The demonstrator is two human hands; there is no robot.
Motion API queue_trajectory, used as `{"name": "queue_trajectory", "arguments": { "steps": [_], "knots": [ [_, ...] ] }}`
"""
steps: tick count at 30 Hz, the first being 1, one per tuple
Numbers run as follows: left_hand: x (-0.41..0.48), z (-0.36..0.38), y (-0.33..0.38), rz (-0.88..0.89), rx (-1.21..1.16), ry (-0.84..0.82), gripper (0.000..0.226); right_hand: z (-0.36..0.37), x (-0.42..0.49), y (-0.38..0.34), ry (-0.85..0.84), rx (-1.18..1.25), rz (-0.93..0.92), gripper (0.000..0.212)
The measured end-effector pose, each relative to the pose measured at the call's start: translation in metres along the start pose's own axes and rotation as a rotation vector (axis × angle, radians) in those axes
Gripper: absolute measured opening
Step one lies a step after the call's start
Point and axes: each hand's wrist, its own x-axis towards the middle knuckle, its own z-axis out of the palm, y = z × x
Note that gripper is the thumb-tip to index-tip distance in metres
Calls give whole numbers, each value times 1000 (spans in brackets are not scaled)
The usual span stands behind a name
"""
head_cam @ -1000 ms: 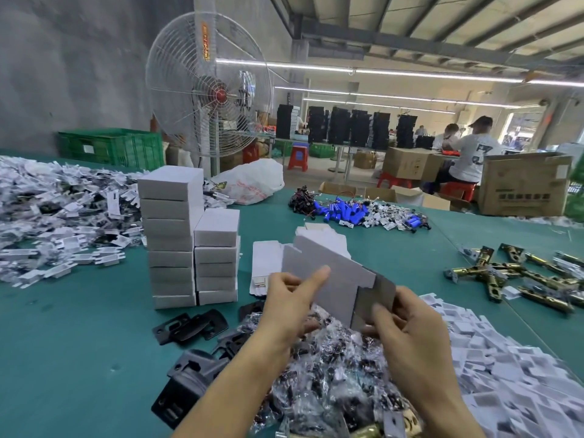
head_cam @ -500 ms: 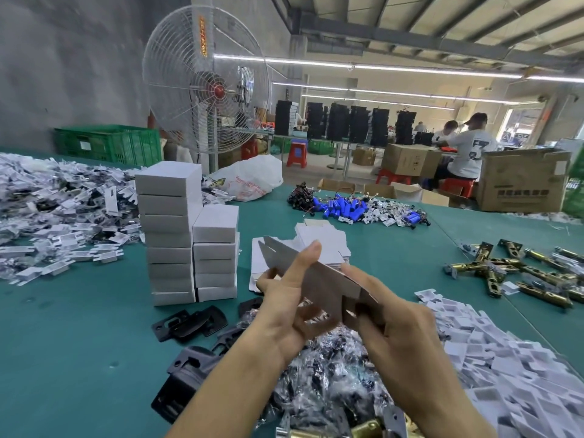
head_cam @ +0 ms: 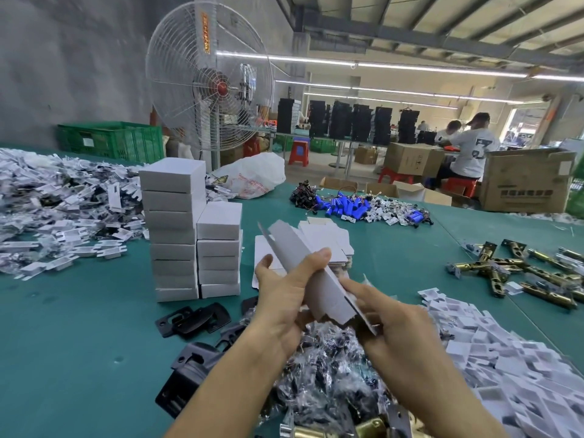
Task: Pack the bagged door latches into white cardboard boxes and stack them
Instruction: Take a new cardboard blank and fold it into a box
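White cardboard boxes, closed and stacked in two columns [head_cam: 173,229], are set on the green table [head_cam: 79,327] at the left. A flat grey-white cardboard box blank [head_cam: 328,295] is pinched by the left hand [head_cam: 281,298] and gripped at its near end by the right hand [head_cam: 398,330], above the heap of clear-bagged door latches [head_cam: 325,368]. Box forming is judged to be the step in hand. Next, the blank must be squared open and its flaps tucked.

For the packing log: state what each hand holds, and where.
Both hold one box: left hand grips its middle, thumb on top; right hand pinches its near end.
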Motion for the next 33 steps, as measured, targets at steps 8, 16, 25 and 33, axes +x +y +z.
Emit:
{"name": "queue_trajectory", "arguments": {
  "steps": [8,16,25,33],
  "knots": [
    [-2,-10,-13,401,707,-269,90,-16,3,6,11,452,101,66],
    [-14,-3,-12,318,565,-610,49,-6,7,8,57,756,58,42],
    [-8,-11,-8,227,286,-571,41,-2,5,5,145,916,35,46],
    [-8,-6,-11,359,283,-492,34,-4,5,9,43,969,91,35]
  ]
}}
